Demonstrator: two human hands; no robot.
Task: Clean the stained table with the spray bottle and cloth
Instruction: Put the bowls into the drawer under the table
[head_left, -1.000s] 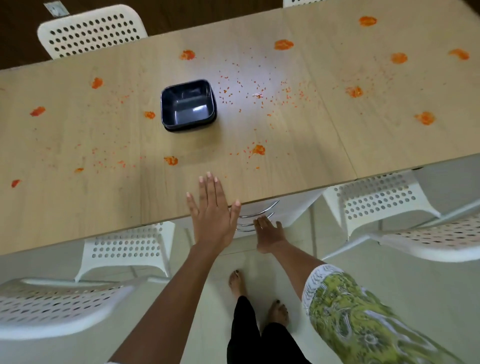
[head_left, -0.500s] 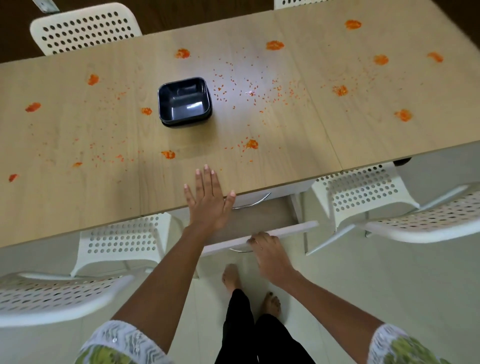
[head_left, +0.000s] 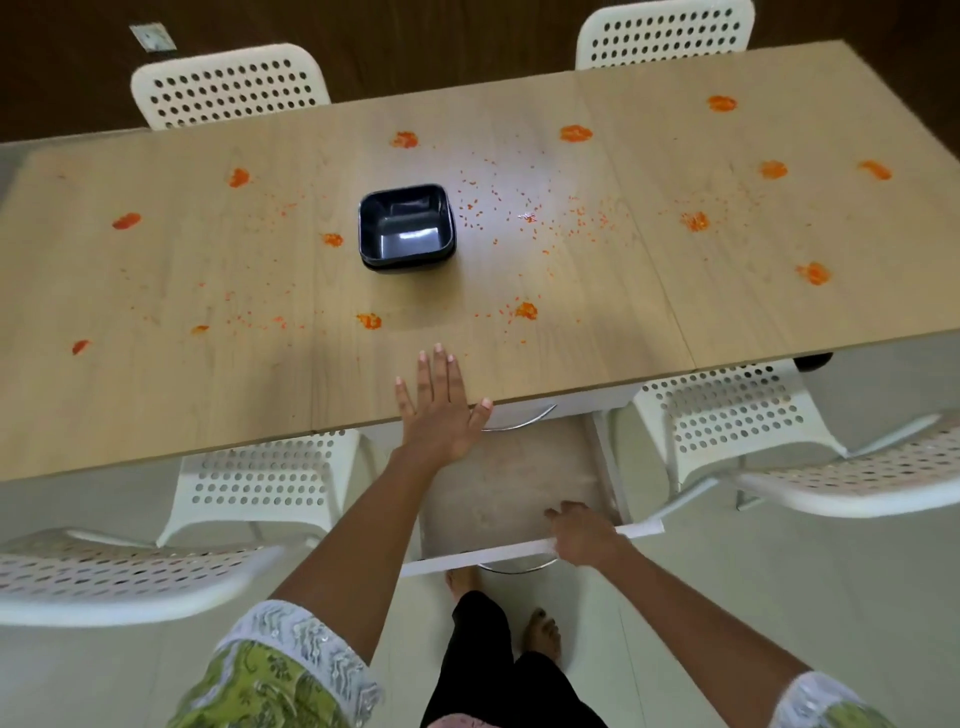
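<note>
The left grip (head_left: 439, 410) lies flat, fingers spread, on the stained bench (head_left: 156, 389) edge. The right grip (head_left: 582, 532) curls over the open drawer (head_left: 498, 488) front.

Bright, even light; glare patch on table (head_left: 524, 208) centre; wide-angle bowing at edges; slight softness.

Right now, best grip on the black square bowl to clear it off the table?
Pinch the near wall of the black bowl, coming from above on the person's side: it sits upright and open-topped, with bare table around it.
</note>
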